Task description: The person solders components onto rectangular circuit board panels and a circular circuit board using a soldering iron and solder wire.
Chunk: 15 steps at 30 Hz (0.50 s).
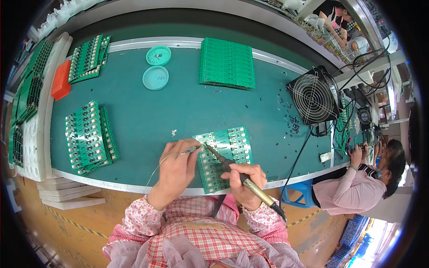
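Note:
A green circuit board panel point(223, 154) with rows of small pale components lies near the table's front edge. My right hand point(246, 181) is closed round the gold handle of a soldering iron point(258, 193), whose dark tip slants to the panel's upper left part. Pinched in the fingers of my left hand point(177, 167) is a thin solder wire point(157, 170) that trails down in a curve. A short silvery piece point(191, 150), its kind unclear, sticks out of the same fingertips toward the iron's tip. Whether tip and wire touch is too small to tell.
Stacked panels stand at left point(87, 138), far left point(89, 58) and back point(227, 62). Two round turquoise dishes point(155, 77) and a red box point(61, 80) lie farther back. A black fan point(314, 96) with cables and scattered black bits is at right, beyond it a seated co-worker point(362, 178).

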Each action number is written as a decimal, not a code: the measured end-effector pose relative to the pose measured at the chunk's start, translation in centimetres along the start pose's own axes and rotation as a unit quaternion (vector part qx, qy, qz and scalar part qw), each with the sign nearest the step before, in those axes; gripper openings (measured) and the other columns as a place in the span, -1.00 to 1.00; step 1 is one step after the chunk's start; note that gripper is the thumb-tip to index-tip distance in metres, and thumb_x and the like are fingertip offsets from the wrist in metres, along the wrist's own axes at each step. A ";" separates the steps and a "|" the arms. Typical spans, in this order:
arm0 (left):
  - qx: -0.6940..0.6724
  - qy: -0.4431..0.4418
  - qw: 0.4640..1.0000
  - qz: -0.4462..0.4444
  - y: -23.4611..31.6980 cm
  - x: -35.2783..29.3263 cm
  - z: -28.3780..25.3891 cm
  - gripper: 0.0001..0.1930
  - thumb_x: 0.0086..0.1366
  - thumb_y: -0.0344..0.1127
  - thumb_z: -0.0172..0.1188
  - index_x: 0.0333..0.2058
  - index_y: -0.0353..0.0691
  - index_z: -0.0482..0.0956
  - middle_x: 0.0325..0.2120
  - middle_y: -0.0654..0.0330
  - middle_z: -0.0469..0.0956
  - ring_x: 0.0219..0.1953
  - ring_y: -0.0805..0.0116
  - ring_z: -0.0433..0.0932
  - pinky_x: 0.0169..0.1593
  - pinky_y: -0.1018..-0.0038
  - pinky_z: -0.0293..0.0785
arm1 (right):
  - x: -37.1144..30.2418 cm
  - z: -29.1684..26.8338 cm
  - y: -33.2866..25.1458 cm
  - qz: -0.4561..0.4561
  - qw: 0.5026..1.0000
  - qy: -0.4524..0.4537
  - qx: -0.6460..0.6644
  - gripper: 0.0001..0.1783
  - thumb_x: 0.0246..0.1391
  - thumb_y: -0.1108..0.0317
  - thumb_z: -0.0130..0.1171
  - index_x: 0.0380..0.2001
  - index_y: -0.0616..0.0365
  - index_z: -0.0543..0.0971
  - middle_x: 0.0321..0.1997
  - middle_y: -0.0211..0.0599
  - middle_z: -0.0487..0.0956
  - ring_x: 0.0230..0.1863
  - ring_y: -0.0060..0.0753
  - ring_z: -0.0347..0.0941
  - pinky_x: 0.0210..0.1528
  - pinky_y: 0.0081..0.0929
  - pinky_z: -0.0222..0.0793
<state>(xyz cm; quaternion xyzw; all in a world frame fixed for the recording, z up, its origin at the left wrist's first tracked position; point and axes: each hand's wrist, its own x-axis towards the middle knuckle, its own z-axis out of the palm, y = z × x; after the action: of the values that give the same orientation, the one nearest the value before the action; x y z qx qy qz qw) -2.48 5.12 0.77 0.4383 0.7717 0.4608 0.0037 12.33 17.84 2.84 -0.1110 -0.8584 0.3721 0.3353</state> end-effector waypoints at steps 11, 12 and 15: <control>0.005 -0.002 1.000 0.017 0.1 0.2 -0.2 -0.85 0.20 -0.58 0.24 -0.23 -0.31 0.57 -0.24 0.09 0.63 -0.25 0.07 0.58 -0.15 0.31 0.45 | -1.3 -1.4 1.2 -0.029 0.997 -0.007 -0.078 -0.56 0.00 0.49 0.38 -0.01 0.17 0.54 -0.47 -0.27 0.61 -0.44 -0.30 0.60 -0.38 -0.43 0.51; 0.007 -0.001 1.000 0.020 0.2 0.2 -0.2 -0.85 0.20 -0.58 0.24 -0.23 -0.31 0.57 -0.24 0.09 0.63 -0.25 0.07 0.58 -0.15 0.31 0.45 | -1.2 -1.5 1.0 -0.031 0.997 -0.004 -0.077 -0.56 0.00 0.49 0.38 -0.01 0.17 0.54 -0.47 -0.27 0.61 -0.44 -0.30 0.60 -0.38 -0.43 0.51; 0.012 0.000 1.000 0.016 0.2 0.0 -0.2 -0.84 0.21 -0.57 0.25 -0.22 -0.31 0.57 -0.23 0.09 0.63 -0.25 0.06 0.59 -0.15 0.31 0.46 | -1.9 -1.5 0.8 -0.010 0.988 -0.055 -0.142 -0.32 -0.11 0.41 0.47 0.15 0.11 0.49 -0.06 -0.01 0.51 0.00 0.10 0.49 0.09 -0.07 0.43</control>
<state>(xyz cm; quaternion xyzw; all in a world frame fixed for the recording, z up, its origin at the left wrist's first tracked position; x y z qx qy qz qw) -2.49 5.01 1.04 0.4510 0.7700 0.4512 -0.0089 14.68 18.47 2.11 -0.1281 -0.9209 0.2482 0.2717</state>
